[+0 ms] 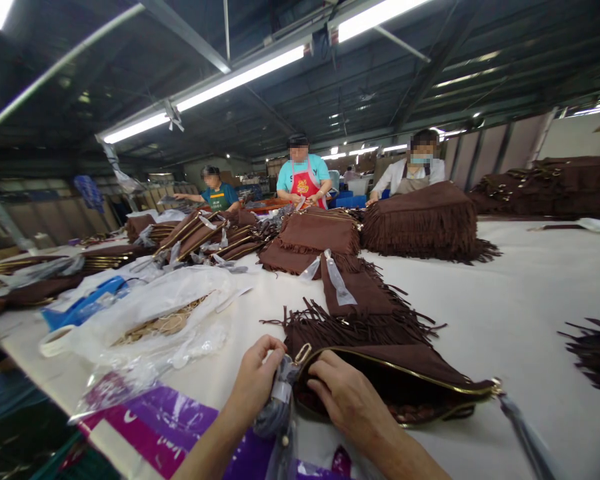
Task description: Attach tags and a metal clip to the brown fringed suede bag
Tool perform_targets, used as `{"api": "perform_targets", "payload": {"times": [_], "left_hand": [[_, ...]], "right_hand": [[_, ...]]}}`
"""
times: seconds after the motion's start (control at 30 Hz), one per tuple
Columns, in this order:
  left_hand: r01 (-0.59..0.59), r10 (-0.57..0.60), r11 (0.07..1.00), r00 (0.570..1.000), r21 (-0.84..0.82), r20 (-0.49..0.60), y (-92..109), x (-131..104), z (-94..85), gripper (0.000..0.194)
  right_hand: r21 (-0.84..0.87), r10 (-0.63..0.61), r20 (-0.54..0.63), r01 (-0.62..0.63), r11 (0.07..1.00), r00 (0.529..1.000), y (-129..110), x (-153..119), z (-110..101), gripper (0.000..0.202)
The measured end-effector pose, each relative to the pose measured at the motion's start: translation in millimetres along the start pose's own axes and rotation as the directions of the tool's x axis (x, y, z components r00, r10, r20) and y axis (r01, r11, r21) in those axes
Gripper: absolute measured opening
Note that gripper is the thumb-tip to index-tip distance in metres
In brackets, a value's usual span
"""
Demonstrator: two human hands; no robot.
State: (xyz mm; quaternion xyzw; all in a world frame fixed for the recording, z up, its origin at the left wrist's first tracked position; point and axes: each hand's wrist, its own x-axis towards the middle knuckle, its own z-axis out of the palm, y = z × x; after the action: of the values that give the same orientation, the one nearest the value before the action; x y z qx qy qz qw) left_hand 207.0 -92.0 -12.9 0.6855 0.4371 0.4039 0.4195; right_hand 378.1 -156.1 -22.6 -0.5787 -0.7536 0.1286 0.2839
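A brown fringed bag lies on the table before me, its gold zipper undone and its mouth gaping. My right hand has its curled fingers in the left end of that mouth, gripping the bag's edge; the fingertips are partly hidden. Beside it, my left hand closes around a grey plastic-wrapped strap next to the bag's gold clasp. Another wrapped piece hangs from the zipper's right end. Just behind lies a second fringed bag with a plastic-wrapped pull.
Brown bags are piled at the back, with more zippered ones at left. A clear plastic bag of tags, a tape roll and purple packaging lie left. Dark fringe shows at right. Several co-workers stand across the table.
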Motion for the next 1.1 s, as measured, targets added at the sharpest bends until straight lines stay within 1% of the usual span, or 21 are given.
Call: {"api": "perform_targets", "payload": {"times": [0.03,0.07,0.1,0.17,0.2,0.27,0.33,0.43,0.47,0.5,0.57,0.63,0.67,0.73,0.8,0.87,0.93,1.03,1.1], "left_hand": [[-0.094,0.098,0.991,0.994,0.092,-0.038,5.1,0.3,0.2,0.014],[-0.169,0.179,0.971,0.983,0.172,-0.045,10.7,0.1,1.2,0.014],[-0.213,0.225,0.951,0.974,0.226,-0.03,16.5,-0.5,3.4,0.014],[-0.23,0.227,0.935,0.973,0.269,0.04,27.3,-3.0,10.3,0.016],[-0.225,0.211,0.933,0.974,0.281,0.08,31.9,-4.8,14.6,0.017],[-0.227,0.194,0.925,0.972,0.305,0.133,38.5,-8.3,23.1,0.018],[-0.237,0.197,0.912,0.969,0.334,0.15,41.0,-10.3,29.7,0.018],[-0.245,0.22,0.912,0.969,0.33,0.111,37.8,-8.5,35.0,0.019],[-0.237,0.22,0.923,0.971,0.304,0.091,35.5,-6.7,35.9,0.019],[-0.213,0.2,0.943,0.977,0.255,0.074,32.8,-4.7,36.4,0.019],[-0.113,0.107,0.99,0.991,0.082,0.074,26.5,-0.1,36.6,0.019],[0.031,-0.013,0.992,0.99,-0.126,0.137,19.4,4.0,35.8,0.02],[0.098,-0.06,0.973,0.982,-0.21,0.182,15.7,5.7,34.9,0.021],[0.187,-0.106,0.933,0.96,-0.309,0.26,9.0,7.9,32.6,0.023],[0.217,-0.106,0.909,0.946,-0.356,0.306,4.7,8.4,30.0,0.024],[0.212,-0.081,0.893,0.943,-0.396,0.322,4.3,7.3,28.0,0.026],[0.211,-0.077,0.888,0.944,-0.408,0.32,7.6,5.3,27.1,0.024],[0.205,-0.097,0.922,0.943,-0.328,0.319,14.2,1.4,28.1,0.015],[0.147,-0.065,0.955,0.951,-0.257,0.302,15.4,-1.0,30.6,0.01]], "right_hand": [[-0.08,0.014,0.018,-0.013,0.997,1.0,0.6,-0.1,-3.0,0.021],[-0.155,0.039,0.039,-0.032,0.987,0.999,1.6,0.0,-6.0,0.025],[-0.216,0.07,0.059,-0.055,0.975,0.996,2.8,0.1,-8.9,0.029],[-0.279,0.135,0.104,-0.102,0.955,0.985,5.4,0.4,-14.6,0.031],[-0.284,0.159,0.13,-0.117,0.952,0.979,6.7,0.3,-17.4,0.03],[-0.252,0.168,0.187,-0.118,0.96,0.968,8.9,-0.9,-23.3,0.024],[-0.216,0.157,0.231,-0.107,0.971,0.96,10.2,-3.0,-30.3,0.022],[-0.212,0.145,0.235,-0.095,0.973,0.961,10.3,-6.5,-42.8,0.025],[-0.181,0.12,0.224,-0.08,0.98,0.967,10.0,-7.5,-46.9,0.025],[-0.109,0.085,0.212,-0.063,0.992,0.974,9.7,-8.3,-50.6,0.027],[0.13,0.031,0.203,-0.059,0.99,0.979,10.1,-9.3,-55.7,0.028],[0.352,0.035,0.231,-0.117,0.929,0.972,12.6,-9.3,-56.9,0.026],[0.42,0.051,0.251,-0.156,0.894,0.967,14.7,-8.8,-56.1,0.023],[0.502,0.066,0.262,-0.194,0.843,0.963,20.0,-7.0,-52.6,0.015],[0.559,0.045,0.24,-0.175,0.81,0.97,25.1,-4.4,-48.2,0.014],[0.6,0.017,0.201,-0.137,0.788,0.979,27.8,-1.9,-44.3,0.016],[0.585,-0.002,0.138,-0.081,0.807,0.99,27.7,0.0,-41.9,0.021],[0.483,-0.031,-0.005,0.029,0.875,1.0,25.2,1.1,-39.2,0.026],[0.471,-0.019,-0.066,0.048,0.881,0.998,25.1,0.7,-36.0,0.026]]}}
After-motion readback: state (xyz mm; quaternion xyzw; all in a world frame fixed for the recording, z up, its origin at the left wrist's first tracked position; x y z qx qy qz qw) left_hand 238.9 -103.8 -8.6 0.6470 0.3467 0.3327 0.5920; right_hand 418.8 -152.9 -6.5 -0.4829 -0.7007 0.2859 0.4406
